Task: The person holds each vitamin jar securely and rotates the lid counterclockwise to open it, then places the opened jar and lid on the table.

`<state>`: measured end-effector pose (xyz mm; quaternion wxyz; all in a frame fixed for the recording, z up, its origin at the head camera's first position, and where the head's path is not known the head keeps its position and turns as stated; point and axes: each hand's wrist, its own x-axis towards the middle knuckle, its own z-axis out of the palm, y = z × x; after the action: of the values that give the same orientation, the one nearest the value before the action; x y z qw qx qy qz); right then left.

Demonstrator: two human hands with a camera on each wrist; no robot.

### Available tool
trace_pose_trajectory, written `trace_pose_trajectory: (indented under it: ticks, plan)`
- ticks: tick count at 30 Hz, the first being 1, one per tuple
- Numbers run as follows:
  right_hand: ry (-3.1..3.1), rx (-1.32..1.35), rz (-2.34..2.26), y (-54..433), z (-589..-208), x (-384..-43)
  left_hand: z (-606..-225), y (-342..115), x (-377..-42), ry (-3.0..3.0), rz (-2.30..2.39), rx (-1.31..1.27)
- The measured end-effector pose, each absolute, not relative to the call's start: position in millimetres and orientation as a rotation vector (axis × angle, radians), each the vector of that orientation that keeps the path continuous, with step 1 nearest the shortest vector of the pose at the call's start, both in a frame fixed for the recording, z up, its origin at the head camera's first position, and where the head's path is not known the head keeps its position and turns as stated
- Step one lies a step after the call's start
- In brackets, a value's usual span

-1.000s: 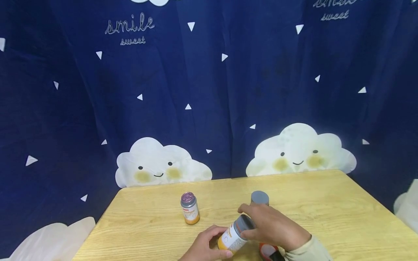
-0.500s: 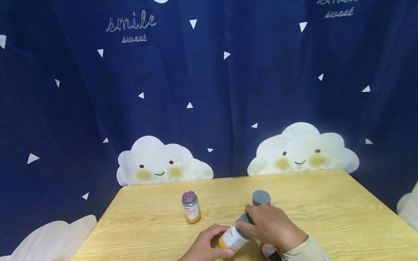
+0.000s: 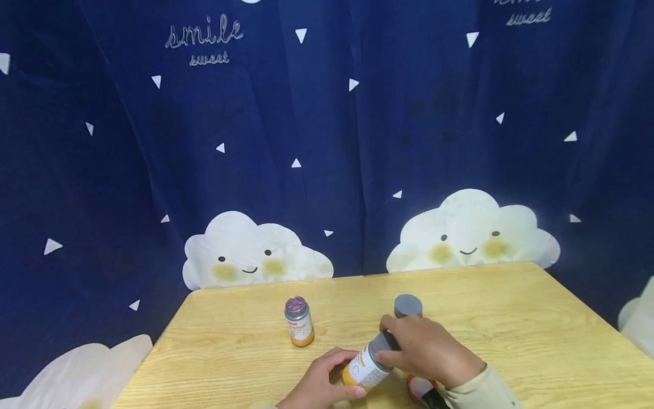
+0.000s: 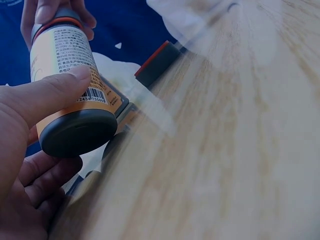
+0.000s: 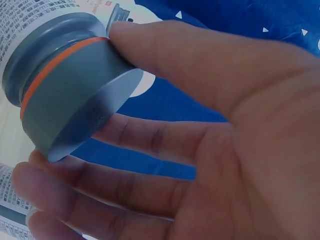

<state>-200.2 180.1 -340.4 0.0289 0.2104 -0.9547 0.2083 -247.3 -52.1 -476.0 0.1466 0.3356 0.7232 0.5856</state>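
Note:
My left hand (image 3: 327, 379) grips the lower body of a supplement bottle (image 3: 365, 369), which leans to the right over the table. Its label is white, shading to orange above a dark grey base (image 4: 80, 132). Thumb and fingers of my right hand (image 3: 429, 349) hold the bottle's grey cap (image 5: 75, 95), which has an orange ring at its lower edge. That cap sits on the bottle's neck. Behind the right hand stands a grey-capped bottle (image 3: 408, 305), mostly hidden. Beside the right sleeve lies an upturned cap (image 3: 420, 386) with an orange-red rim.
Left of the hands stands another bottle (image 3: 299, 328), uncapped, with a shiny purple seal on top. The wooden table (image 3: 230, 352) ends at the back against a dark blue curtain (image 3: 327, 136) with printed clouds.
The right thumb and fingers have shifted back and forth around the cap. The left hand keeps its hold, and the bottle stays nearly in place. The head view has tilted slightly.

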Motion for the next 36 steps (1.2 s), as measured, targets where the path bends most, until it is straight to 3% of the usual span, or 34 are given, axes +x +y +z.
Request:
trace_pose_trajectory:
  ticks: [25, 36]
  plan:
    - [-2.872, 0.751, 0.800, 187.0, -336.1, -198.6, -475.1, -54.0, -245.2, 2.113, 1.701, 0.907]
    - [-2.925, 0.716, 0.745, 186.6, -337.3, -200.5, -472.2, -47.7, -245.7, 2.298, 1.728, 0.703]
